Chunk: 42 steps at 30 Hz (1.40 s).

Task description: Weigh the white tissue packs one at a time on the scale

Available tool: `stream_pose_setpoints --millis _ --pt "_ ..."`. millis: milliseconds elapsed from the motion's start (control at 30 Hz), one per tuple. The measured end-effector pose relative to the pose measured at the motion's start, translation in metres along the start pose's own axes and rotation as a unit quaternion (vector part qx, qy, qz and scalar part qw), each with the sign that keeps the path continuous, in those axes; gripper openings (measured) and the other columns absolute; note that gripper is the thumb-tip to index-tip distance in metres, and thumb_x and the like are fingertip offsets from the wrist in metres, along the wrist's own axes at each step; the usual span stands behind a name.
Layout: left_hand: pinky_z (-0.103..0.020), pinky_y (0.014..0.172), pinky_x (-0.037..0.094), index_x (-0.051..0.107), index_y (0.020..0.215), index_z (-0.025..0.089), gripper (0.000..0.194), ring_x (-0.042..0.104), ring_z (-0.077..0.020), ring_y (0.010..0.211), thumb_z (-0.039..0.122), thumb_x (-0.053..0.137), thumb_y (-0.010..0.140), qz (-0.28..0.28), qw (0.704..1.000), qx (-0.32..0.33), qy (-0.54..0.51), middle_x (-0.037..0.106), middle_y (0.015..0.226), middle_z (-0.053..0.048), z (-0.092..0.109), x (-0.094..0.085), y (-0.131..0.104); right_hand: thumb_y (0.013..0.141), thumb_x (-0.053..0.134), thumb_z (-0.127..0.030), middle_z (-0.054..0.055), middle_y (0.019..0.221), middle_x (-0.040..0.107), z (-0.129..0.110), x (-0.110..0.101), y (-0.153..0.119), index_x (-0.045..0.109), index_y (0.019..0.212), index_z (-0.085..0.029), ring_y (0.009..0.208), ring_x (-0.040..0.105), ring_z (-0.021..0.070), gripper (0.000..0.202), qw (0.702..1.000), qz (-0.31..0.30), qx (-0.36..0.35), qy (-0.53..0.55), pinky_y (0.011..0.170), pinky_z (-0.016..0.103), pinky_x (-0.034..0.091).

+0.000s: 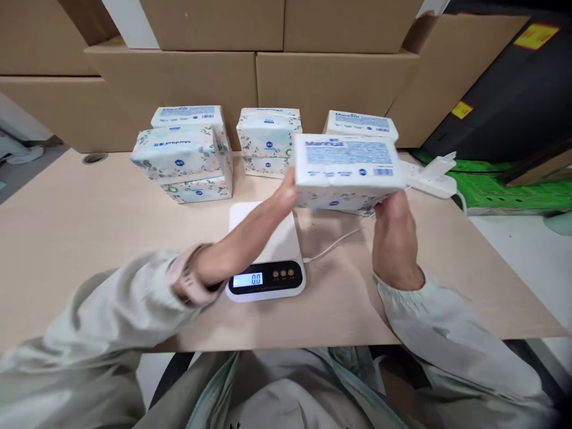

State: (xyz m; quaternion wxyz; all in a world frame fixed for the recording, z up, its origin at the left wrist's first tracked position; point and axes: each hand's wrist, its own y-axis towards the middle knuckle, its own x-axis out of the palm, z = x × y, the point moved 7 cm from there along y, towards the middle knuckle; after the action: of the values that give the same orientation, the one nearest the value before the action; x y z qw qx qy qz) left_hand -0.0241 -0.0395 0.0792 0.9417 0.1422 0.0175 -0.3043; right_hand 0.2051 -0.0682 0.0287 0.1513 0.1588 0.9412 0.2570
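Between my two hands is a tissue pack (348,164), white with blue print and a floral side, held above the table right of the scale. My left hand (286,193) grips its left end; the fingers are partly hidden behind it. My right hand (395,229) is closed on its lower right corner. A white kitchen scale (268,289) lies below my left forearm, its display reading 0.0. Behind stand stacked tissue packs: a left group (179,158), a middle stack (269,134) and a right stack (361,123), partly hidden by the held pack.
Large cardboard boxes (187,77) form a wall along the table's back edge. A white cable (335,243) runs from the scale toward a white power strip (431,179) at the right. Beyond the table (89,238), green material (513,190) lies at the right.
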Motion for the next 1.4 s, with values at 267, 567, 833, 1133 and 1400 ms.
stream_pose_setpoints --millis 267,567,833,1133,1400 --pt "-0.054 0.147 0.007 0.046 0.169 0.041 0.066 0.007 -0.0313 0.176 0.069 0.035 0.111 0.102 0.985 -0.129 0.056 0.032 0.180 0.012 -0.018 -0.058 -0.114 0.113 0.042 -0.059 -0.009 0.176 0.047 -0.038 0.083 -0.045 0.039 0.168 -0.050 0.168 0.038 0.0233 0.056 0.970 -0.224 0.052 0.075 0.142 0.053 0.031" --pt "-0.053 0.146 0.009 0.046 0.169 0.039 0.058 0.021 -0.0270 0.174 0.060 0.036 0.115 0.191 0.978 -0.041 0.070 0.034 0.180 0.008 -0.054 -0.086 -0.112 0.111 0.051 -0.056 -0.002 0.172 0.053 0.000 0.068 -0.052 0.050 0.165 -0.040 0.162 0.049 0.0261 0.056 0.988 -0.101 0.088 0.075 0.137 0.054 0.041" --pt "-0.050 0.145 0.017 0.057 0.161 0.042 0.059 0.025 -0.0263 0.172 0.066 0.033 0.113 0.210 0.977 -0.047 -0.007 0.041 0.177 0.008 -0.073 -0.093 -0.111 0.112 0.051 -0.051 -0.001 0.164 0.063 0.010 0.057 -0.055 0.060 0.158 -0.036 0.157 0.055 0.0292 0.049 0.988 -0.074 0.104 0.085 0.137 0.057 0.042" --pt "-0.054 0.145 0.019 0.061 0.158 0.044 0.058 0.027 -0.0292 0.172 0.069 0.038 0.111 0.194 0.979 -0.061 -0.033 0.046 0.174 0.010 -0.073 -0.088 -0.111 0.111 0.049 -0.056 -0.004 0.160 0.067 0.009 0.055 -0.057 0.065 0.153 -0.042 0.154 0.059 0.0304 0.047 0.988 -0.079 0.117 0.059 0.134 0.059 0.046" --pt "-0.055 0.145 0.021 0.063 0.156 0.043 0.059 0.030 -0.0300 0.171 0.071 0.039 0.110 0.201 0.977 -0.061 -0.034 0.050 0.172 0.008 -0.072 -0.088 -0.111 0.112 0.051 -0.051 -0.006 0.158 0.068 0.006 0.055 -0.057 0.066 0.151 -0.046 0.152 0.061 0.0292 0.042 0.987 -0.078 0.111 0.082 0.133 0.058 0.046"
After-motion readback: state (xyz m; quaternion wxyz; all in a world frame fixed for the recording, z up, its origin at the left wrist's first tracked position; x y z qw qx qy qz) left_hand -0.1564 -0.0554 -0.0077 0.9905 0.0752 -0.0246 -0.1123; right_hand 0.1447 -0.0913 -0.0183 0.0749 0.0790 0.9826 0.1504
